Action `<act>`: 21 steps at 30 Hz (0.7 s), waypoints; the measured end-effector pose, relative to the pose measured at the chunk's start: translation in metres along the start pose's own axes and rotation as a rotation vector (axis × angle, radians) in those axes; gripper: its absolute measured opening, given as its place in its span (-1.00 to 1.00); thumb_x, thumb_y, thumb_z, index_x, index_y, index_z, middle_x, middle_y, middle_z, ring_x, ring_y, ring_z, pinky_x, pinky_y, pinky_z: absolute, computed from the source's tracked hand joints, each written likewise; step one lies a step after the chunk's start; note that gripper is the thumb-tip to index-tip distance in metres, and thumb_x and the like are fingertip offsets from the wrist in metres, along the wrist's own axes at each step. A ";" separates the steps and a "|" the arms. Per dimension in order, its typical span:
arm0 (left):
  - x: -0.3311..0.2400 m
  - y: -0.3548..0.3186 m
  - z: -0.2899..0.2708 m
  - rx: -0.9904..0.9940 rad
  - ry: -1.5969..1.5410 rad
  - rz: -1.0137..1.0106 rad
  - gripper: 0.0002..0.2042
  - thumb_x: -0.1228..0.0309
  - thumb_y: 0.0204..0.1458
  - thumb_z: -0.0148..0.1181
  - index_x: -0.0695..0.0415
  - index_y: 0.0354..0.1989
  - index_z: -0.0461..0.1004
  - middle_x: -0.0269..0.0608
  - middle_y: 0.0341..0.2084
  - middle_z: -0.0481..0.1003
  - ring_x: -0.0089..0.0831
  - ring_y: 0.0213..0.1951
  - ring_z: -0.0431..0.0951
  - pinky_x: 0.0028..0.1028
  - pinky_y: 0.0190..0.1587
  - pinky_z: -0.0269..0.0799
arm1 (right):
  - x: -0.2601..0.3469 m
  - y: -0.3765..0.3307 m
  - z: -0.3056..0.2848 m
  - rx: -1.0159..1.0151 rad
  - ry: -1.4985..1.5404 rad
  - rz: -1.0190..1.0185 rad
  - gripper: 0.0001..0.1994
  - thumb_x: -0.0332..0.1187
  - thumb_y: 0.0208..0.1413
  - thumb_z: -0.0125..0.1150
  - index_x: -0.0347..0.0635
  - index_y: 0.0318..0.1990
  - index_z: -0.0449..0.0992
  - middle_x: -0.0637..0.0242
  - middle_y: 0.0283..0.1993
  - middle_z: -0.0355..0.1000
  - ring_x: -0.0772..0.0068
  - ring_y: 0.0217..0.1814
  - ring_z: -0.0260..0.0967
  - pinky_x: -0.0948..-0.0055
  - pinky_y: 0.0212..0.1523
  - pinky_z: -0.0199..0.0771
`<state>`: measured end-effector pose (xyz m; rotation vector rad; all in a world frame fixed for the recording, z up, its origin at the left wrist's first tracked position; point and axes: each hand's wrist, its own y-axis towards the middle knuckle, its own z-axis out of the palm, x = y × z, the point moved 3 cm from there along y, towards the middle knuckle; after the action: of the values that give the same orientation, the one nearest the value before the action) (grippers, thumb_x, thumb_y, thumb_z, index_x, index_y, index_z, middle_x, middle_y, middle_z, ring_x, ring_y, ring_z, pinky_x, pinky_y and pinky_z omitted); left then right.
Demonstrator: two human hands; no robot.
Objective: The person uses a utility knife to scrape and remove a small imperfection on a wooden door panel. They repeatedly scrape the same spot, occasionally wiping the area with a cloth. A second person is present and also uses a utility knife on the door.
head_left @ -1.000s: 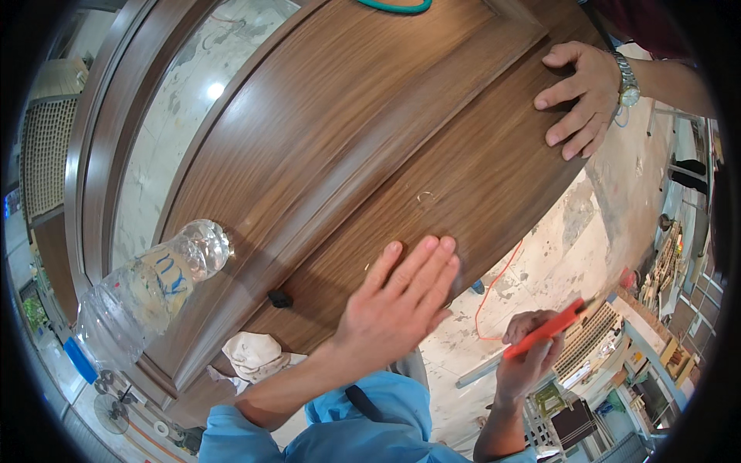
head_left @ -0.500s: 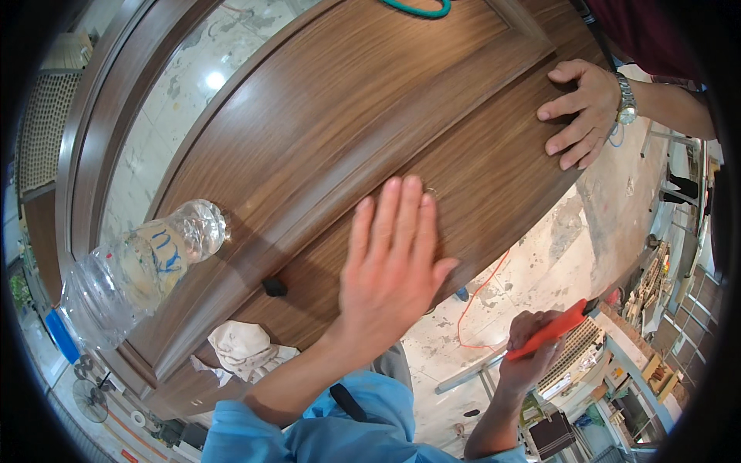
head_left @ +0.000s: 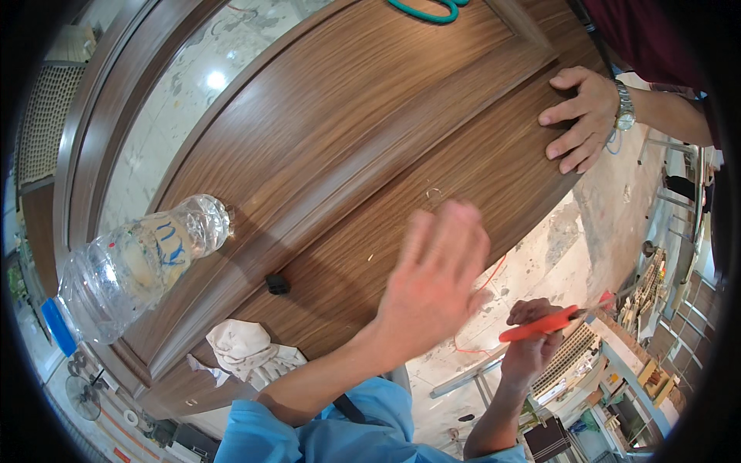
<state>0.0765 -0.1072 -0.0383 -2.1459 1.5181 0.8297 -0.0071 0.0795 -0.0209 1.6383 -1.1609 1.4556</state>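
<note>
A brown wood-grain door panel [head_left: 340,154] lies across the view in front of me. My left hand [head_left: 436,282], slightly smeared by motion, is over its near edge with fingers stretched out and nothing held. Whether it touches the wood I cannot tell. Off the panel's right edge, my right hand [head_left: 529,355] is closed on an orange-handled tool [head_left: 532,324]. A thin shaft or blade seems to point away to the right, but its kind is unclear. Just beyond my left hand lies a thin curled shaving [head_left: 434,191], with a pale chip [head_left: 370,256] left of the hand.
A clear plastic bottle [head_left: 139,266] with a blue cap lies at left. Nearby are a small black piece [head_left: 276,284] and a crumpled white cloth [head_left: 251,351]. Teal scissor-like handles [head_left: 428,11] rest at the far edge. Another person's hand [head_left: 583,116] presses the panel's right end.
My left hand has moved right and nearer to me across the panel, uncovering the shaving and chip. In my right hand the orange-handled tool has turned, so its shaft shows more.
</note>
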 end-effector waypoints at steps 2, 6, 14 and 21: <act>-0.010 -0.009 0.000 0.044 -0.153 0.235 -0.43 0.12 0.01 0.38 0.24 0.12 0.50 0.00 0.17 0.48 -0.01 0.30 0.39 0.08 0.35 0.24 | 0.002 -0.001 0.001 0.037 0.027 0.110 -0.92 -0.45 0.18 0.11 -0.27 -0.25 0.41 0.17 -0.33 0.45 0.43 -0.35 0.35 0.41 -0.31 0.39; 0.007 -0.039 -0.023 -0.122 -0.040 0.166 -0.69 0.29 0.00 0.38 0.18 -0.13 0.63 -0.14 -0.03 0.62 -0.16 0.14 0.55 -0.06 0.25 0.39 | 0.010 0.000 0.000 0.060 -0.112 0.185 -0.79 -0.51 0.19 0.18 -0.40 -0.04 0.46 0.14 -0.26 0.56 0.37 -0.27 0.52 0.46 -0.14 0.54; 0.018 -0.039 -0.038 -0.268 0.068 0.062 -0.68 0.41 -0.06 0.36 0.20 -0.09 0.65 -0.10 -0.05 0.62 -0.12 0.01 0.59 -0.08 0.13 0.45 | 0.012 0.036 0.008 0.355 -0.839 -0.431 -0.44 -0.49 0.10 0.32 -0.29 0.31 0.41 0.17 -0.25 0.39 0.16 -0.30 0.33 0.25 -0.30 0.33; 0.016 -0.032 -0.026 -0.310 0.243 0.003 -0.56 0.40 -0.11 0.37 0.21 0.03 0.63 -0.06 0.04 0.54 -0.15 -0.03 0.51 -0.18 -0.05 0.37 | 0.013 0.063 0.027 0.488 -1.063 -0.644 -0.36 -0.48 0.02 0.37 -0.04 0.34 0.44 0.24 -0.24 0.37 0.20 -0.31 0.30 0.23 -0.26 0.32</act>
<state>0.1163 -0.1234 -0.0303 -2.5490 1.5949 0.8799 -0.0539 0.0281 -0.0178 2.9339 -0.5910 0.3973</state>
